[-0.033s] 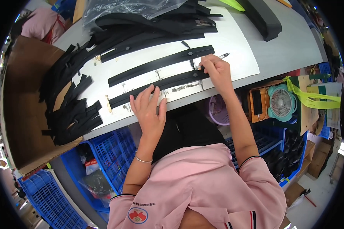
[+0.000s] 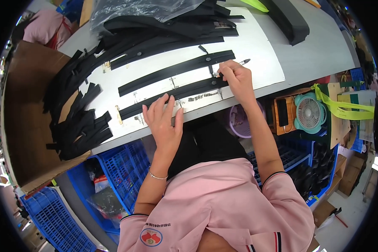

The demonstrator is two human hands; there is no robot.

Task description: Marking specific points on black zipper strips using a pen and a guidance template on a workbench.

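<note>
Two long black fabric strips lie side by side on a white board (image 2: 260, 46). On the near strip (image 2: 189, 89), the fingers of my left hand (image 2: 164, 119) rest spread out and flat. My right hand (image 2: 238, 82) is closed around a pen (image 2: 245, 61) at that strip's right end; the pen's other end is hidden by my fingers. A small dark round piece sits on the near strip beside my right hand. The far strip (image 2: 164, 75) carries a similar round piece (image 2: 208, 59). Dark marks and smudges show on the board around the strips.
A heap of black strips (image 2: 155, 29) lies at the back, partly under clear plastic. More strips hang over a cardboard box (image 2: 29, 105) at left. A black angular piece (image 2: 287, 21) is at the back right. Below stand a green fan (image 2: 310, 112), a purple basket (image 2: 241, 124) and blue crates (image 2: 126, 170).
</note>
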